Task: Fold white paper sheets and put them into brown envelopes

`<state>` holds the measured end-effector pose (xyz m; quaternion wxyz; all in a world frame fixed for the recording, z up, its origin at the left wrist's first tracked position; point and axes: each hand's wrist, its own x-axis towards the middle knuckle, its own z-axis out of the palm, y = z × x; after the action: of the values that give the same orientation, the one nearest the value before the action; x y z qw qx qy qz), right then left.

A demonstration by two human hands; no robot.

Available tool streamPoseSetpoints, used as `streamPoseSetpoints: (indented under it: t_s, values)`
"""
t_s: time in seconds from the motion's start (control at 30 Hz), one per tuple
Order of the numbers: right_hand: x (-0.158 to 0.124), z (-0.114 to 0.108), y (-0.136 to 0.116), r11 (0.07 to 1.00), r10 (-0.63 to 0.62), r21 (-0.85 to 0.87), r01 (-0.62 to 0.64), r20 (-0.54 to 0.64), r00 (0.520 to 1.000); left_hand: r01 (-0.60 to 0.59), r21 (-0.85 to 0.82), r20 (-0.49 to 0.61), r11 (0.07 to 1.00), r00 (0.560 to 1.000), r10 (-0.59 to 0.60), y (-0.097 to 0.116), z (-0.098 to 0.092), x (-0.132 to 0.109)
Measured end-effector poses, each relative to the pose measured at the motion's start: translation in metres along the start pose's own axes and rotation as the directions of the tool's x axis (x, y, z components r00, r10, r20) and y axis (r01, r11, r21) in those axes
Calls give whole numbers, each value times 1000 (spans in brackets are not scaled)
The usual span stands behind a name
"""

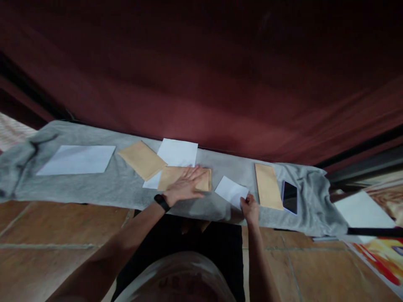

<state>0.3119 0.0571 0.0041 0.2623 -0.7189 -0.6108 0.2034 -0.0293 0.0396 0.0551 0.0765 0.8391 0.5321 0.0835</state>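
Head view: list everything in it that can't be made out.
Head view: middle of the tan piece, covered by the left hand.
Head view: right edge of the small white paper, partly covered by the right hand.
Head view: any display on the black wristband, too small and dark.
Head view: rest of the colorful print, cut off by the right edge.

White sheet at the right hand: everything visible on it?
The white sheet is a small, plain four-sided piece that looks like paper; no marks can be made out. It lies slantwise on the grey cloth, and the right hand grips its near right corner with curled fingers, covering that part. It sits between the tan piece under the left hand and the tan rectangle farther right, touching neither. Whether it is folded cannot be told.
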Motion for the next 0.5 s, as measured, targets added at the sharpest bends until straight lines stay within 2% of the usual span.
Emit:
streamPoseSetpoints:
  t_s: [0.13,0.23,0.37,0.5]
  values:
    - [0,5,-5,998,-48,-29,50,68,997,-212,-39,-58,976,976,210,59,28,9]
    - [-1,5,-6,994,-94,-54,98,66,993,-274,-56,-71,960,960,270,93,53,10]
    - [-4,1,-6,992,-96,-77,100,47,994,-258,-50,-89,965,963,253,106,72,8]
    - [-11,6,-19,975,-174,-161,150,-146,974,-256,-24,-83,967,964,253,104,73,7]
